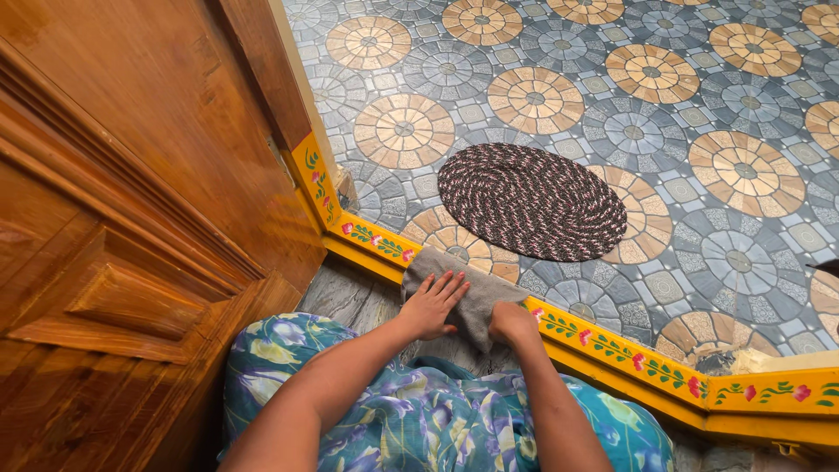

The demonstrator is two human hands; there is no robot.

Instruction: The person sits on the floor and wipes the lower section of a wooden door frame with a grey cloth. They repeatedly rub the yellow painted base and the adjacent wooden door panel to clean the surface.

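Landmark: yellow threshold (612,350), painted with flowers and leaves; it runs from the door frame off to the right, and all places below are given from it.
Door (131,201): carved wood, at the threshold's left end, hard against my left arm; I judge it limits any stroke toward that end.
Left hand (433,306): laid flat, fingers spread, pressing the grey cloth down onto the threshold; grasping nothing.
Grey cloth (472,293): draped over the threshold near its left end, between my two hands.
Right hand (511,323): clenched on the cloth's near edge, just on my side of the threshold.
Step in hand: wiping the threshold, as I judge it; keep the flat palm firm and the bunched edge gathered so the cloth stays on the painted top.
Rug (531,201): oval, braided, dark, just beyond the threshold; not touching the cloth.
Tiled floor (699,131): patterned circles, beyond the threshold.
Debris (717,357): small pile against the threshold's far side, toward its right end; kind unclear.
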